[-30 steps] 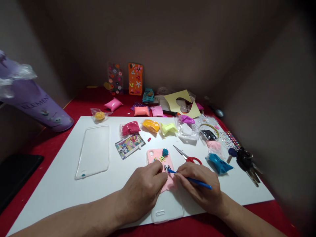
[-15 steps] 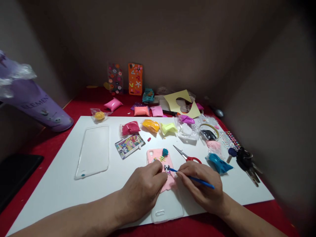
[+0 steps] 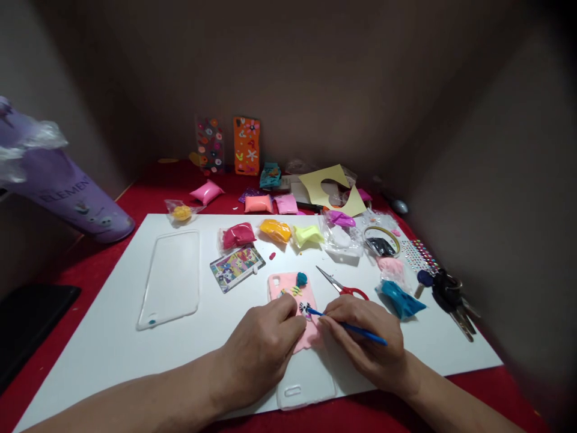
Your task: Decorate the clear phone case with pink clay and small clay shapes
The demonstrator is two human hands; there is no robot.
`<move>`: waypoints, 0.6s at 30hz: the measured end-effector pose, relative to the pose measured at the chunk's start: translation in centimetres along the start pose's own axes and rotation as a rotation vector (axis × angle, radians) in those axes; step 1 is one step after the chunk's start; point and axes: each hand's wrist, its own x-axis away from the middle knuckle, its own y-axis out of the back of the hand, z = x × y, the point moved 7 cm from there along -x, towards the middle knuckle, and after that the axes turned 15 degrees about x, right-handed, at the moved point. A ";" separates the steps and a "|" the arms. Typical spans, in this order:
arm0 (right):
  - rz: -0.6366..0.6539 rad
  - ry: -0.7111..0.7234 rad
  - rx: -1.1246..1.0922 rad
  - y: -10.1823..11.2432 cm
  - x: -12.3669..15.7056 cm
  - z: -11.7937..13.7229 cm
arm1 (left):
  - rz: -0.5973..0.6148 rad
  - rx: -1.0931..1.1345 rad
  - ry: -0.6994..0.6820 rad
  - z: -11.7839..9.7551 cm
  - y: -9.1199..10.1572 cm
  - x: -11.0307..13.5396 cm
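Observation:
A clear phone case (image 3: 311, 382) lies on the white board, its upper part covered in pink clay (image 3: 308, 344). On the clay sit a teal clay ball (image 3: 302, 278), some yellow strips (image 3: 296, 290) and a small black-and-white clay piece (image 3: 305, 308). Curled fingers of my left hand (image 3: 265, 343) rest on the case's left side, gripping it beside that piece; the fingertips are partly hidden. Between thumb and fingers, my right hand (image 3: 367, 337) pinches a slim blue clay modelling tool (image 3: 363, 332), its tip at the black-and-white piece. Red-handled scissors (image 3: 338, 285) lie just beyond my right hand.
Another clear case (image 3: 171, 276) and a picture card (image 3: 237, 267) lie left. Bagged clay, including a red packet (image 3: 238, 235) and a blue packet (image 3: 401, 299), lines the board. Keys (image 3: 453, 300) are at right, a purple bottle (image 3: 85, 192) at left, an orange case (image 3: 247, 146) behind.
The blue tool's tip and my right hand have shifted very slightly. My left hand keeps its place on the phone case.

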 end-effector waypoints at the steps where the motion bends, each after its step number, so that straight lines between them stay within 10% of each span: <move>1: -0.002 0.002 0.002 0.0 0.0 0.0 | -0.001 -0.001 0.002 0.0 0.0 0.0; 18: -0.011 0.010 -0.004 0.0 -0.2 0.0 | -0.016 -0.005 -0.002 -0.1 0.0 0.0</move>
